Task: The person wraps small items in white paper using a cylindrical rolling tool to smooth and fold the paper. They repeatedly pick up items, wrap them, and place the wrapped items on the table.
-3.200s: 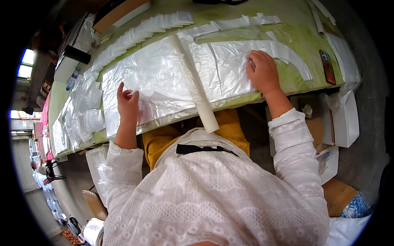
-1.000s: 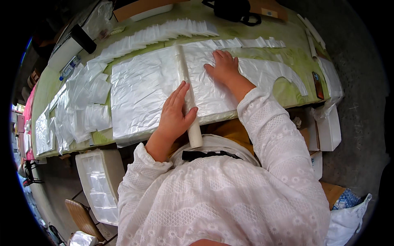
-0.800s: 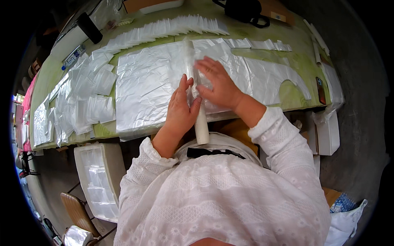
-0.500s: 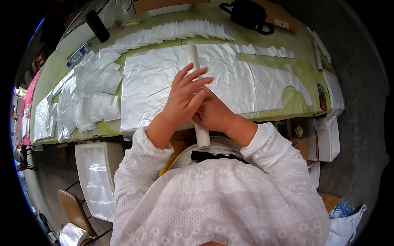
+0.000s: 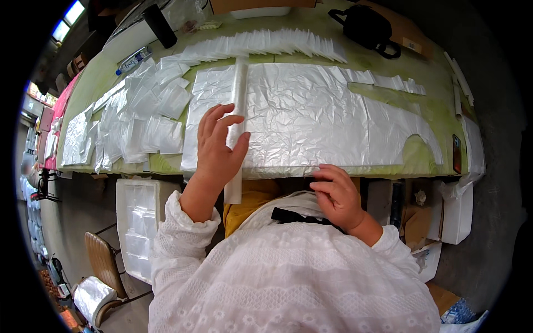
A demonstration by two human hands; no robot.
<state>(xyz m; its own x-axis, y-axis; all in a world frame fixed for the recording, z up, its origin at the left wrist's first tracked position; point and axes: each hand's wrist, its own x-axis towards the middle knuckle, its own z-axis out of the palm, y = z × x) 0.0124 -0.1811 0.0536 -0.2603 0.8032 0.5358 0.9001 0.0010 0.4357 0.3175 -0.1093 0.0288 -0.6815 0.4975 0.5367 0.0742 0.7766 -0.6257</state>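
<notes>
A stack of thin silvery-white plastic bags (image 5: 305,116), with cut-out handle shapes at the right, lies flat and crinkled on the table. Across its left part runs a long pale roller tube (image 5: 240,89), its near end jutting past the table's front edge. My left hand (image 5: 219,147) is over this tube, fingers spread and curved; it covers part of the tube, and whether the palm touches it is hidden. Close to the front edge, in front of my waist, my right hand (image 5: 337,197) hovers with loosely bent fingers and nothing in it.
Loose piles of folded clear bags (image 5: 133,116) lie at the left, and a row of bags (image 5: 261,44) fans along the back. A bottle (image 5: 133,60), a black cylinder (image 5: 159,26), a black bag (image 5: 366,28) and a phone (image 5: 456,154) rest on the green tabletop (image 5: 388,91).
My hands were together over the tube and are now apart. The tube has shifted left across the bags with my left hand; my right hand has drawn back right, toward my body.
</notes>
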